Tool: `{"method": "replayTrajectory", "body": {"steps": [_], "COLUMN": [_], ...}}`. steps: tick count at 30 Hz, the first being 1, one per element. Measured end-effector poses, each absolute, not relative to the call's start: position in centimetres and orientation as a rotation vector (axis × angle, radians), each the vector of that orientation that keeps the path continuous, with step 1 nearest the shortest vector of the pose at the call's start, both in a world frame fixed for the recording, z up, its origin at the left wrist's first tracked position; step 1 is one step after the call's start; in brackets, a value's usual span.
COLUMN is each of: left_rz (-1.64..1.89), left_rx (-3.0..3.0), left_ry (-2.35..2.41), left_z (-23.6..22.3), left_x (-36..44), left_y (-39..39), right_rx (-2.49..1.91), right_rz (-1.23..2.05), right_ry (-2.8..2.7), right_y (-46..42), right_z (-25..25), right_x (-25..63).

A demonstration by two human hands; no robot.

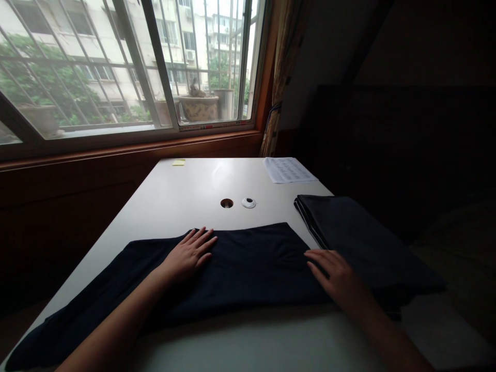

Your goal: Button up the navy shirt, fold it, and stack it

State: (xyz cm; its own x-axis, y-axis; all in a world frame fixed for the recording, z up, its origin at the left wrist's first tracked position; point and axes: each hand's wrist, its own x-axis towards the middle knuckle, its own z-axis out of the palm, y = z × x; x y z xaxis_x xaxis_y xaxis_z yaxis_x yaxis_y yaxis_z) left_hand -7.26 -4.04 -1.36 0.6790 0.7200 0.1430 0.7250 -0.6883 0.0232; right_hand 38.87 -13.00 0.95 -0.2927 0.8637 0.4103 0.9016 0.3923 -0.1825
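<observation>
A dark navy garment (248, 268) lies spread across the white table, with one long part reaching to the lower left corner. I cannot tell whether that part is a sleeve or a leg. Flat on the cloth near its far edge rests my left hand (188, 254), fingers spread. My right hand (336, 271) is at the garment's right edge, its fingers stretched out and pointing left, palm down. Just beyond that hand lies a folded stack of dark cloth (356, 232).
The white table (197, 194) has a round cable hole (227, 203) and a white ring-shaped cap (248, 202). Printed papers (289, 170) lie at the far right corner, a yellow sticky note (179, 162) at the far left. A barred window (127, 67) and a tied curtain (277, 82) stand behind.
</observation>
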Motion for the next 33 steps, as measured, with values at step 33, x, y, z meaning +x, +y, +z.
{"method": "replayTrajectory", "body": {"steps": [33], "left_rz": [-0.208], "left_rx": [-2.741], "left_ry": [-1.481], "left_z": [-1.5], "left_x": [-9.8], "left_y": [-1.7], "right_rx": [-1.310], "right_rz": [1.401], "right_ry": [-0.678], "right_y": [-10.0], "right_z": [1.3], "right_x": [32.3]}}
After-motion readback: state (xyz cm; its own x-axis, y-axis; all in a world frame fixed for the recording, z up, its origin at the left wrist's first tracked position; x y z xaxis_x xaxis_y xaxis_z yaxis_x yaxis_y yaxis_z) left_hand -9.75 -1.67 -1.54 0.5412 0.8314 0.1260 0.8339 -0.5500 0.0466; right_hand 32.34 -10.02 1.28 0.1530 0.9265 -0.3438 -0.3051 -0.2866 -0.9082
